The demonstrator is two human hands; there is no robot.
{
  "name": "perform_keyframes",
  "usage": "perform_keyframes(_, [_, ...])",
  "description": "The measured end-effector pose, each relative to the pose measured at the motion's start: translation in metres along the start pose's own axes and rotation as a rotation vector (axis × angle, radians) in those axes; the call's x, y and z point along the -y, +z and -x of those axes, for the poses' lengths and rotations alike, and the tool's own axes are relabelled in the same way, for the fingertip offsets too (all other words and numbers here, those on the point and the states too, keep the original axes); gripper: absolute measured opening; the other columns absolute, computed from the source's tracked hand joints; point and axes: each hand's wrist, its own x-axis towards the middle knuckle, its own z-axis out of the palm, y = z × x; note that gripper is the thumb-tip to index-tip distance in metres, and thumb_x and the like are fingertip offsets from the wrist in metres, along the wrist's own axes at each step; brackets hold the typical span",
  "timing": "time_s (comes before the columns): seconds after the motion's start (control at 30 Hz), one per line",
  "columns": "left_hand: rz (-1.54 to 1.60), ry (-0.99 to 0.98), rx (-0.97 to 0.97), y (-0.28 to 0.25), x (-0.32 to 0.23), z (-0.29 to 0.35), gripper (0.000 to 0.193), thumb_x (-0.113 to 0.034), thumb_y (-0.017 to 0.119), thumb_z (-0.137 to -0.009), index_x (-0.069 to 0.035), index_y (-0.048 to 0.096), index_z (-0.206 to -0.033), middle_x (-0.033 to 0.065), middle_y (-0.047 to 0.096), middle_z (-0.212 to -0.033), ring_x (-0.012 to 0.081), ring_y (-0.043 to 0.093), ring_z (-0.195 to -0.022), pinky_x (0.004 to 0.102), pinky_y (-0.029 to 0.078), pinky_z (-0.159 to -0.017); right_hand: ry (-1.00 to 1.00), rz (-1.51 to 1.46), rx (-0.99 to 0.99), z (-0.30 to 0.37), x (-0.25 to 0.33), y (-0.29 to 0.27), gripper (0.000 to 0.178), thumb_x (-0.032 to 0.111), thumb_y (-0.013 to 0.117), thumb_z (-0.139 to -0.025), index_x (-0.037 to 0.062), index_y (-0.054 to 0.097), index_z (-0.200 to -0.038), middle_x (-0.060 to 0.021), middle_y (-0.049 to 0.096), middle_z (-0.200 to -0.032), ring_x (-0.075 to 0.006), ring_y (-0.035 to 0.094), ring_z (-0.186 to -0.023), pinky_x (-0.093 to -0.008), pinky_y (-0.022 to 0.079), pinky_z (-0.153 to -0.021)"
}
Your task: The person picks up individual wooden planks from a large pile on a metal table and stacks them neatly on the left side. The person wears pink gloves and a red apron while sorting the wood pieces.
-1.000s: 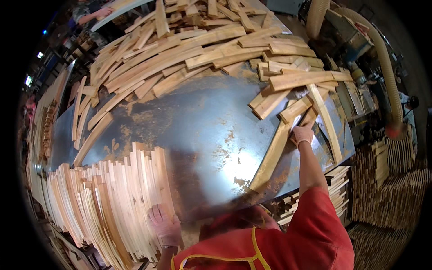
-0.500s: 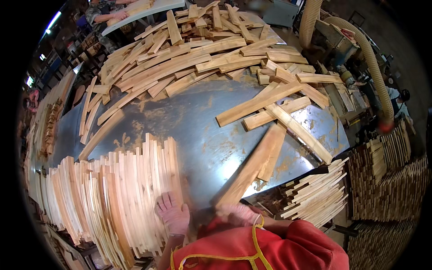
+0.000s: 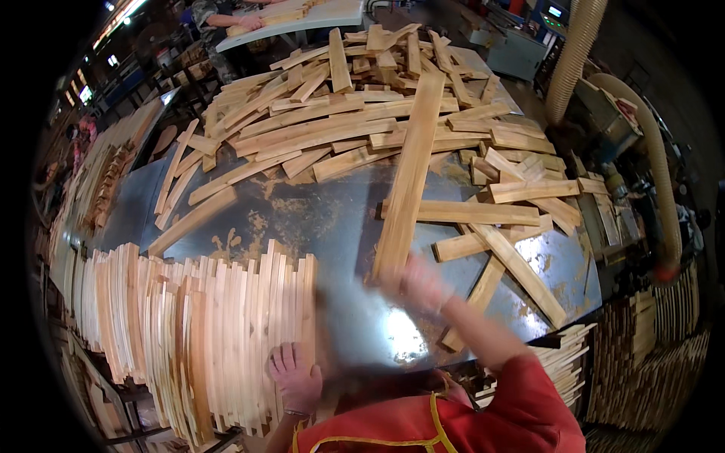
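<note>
My right hand [image 3: 420, 284] is motion-blurred and grips the near end of a long pale wooden plank [image 3: 408, 174], which points away from me across the metal table [image 3: 317, 219]. With its fingers spread, my left hand [image 3: 295, 375] lies flat on the right end of a row of planks stacked on edge [image 3: 196, 325] at the table's near left. Both forearms come up from the lower edge, and the right one wears a red sleeve.
Loose planks are heaped [image 3: 340, 113] across the far half of the table, with more crossed at the right [image 3: 513, 226]. Stacked boards [image 3: 574, 362] sit below the right edge. Dust hoses [image 3: 657, 174] and machines stand at the right. Another person works at a far table [image 3: 302, 15].
My right hand drew a plank in from the far right toward my body, then moved forward and left with it. My left hand stayed on the stacked planks.
</note>
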Motion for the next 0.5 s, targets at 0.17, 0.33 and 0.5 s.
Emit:
perform_keyframes(0.17, [0.008,0.021,-0.056,0.005,-0.001,-0.007,0.073,-0.027,0.076,-0.076,-0.006,0.057,-0.142,0.0171,0.053,-0.147,0.045,0.043,-0.144,0.0625,0.033,-0.121,-0.388,0.253,-0.386,-0.17,0.099,-0.116,0.081,0.029,0.078,-0.094,0.0018,0.041,-0.16,-0.0177,0.071,-0.124,-0.0303,0.072,-0.106,-0.0419,0.059,-0.093])
perform_keyframes(0.33, [0.039,0.049,-0.133,0.005,0.0,-0.005,0.064,-0.027,0.073,-0.079,-0.006,0.059,-0.138,0.0166,0.055,-0.142,0.0452,0.047,-0.14,0.0624,0.037,-0.118,-0.32,1.735,0.09,-0.147,0.031,-0.132,0.08,0.033,0.077,-0.088,0.0097,0.045,-0.158,-0.02,0.061,-0.146,-0.0428,0.059,-0.132,-0.0493,0.048,-0.111])
perform_keyframes(0.5, [0.024,0.037,-0.103,0.009,0.006,-0.002,0.069,-0.028,0.075,-0.079,-0.007,0.056,-0.142,0.0164,0.053,-0.147,0.0442,0.044,-0.142,0.0621,0.035,-0.12,-0.281,1.769,0.07,-0.154,-0.024,-0.082,0.073,0.032,0.073,-0.086,0.0137,0.049,-0.153,-0.0187,0.057,-0.149,-0.0406,0.049,-0.144,-0.0475,0.043,-0.118])
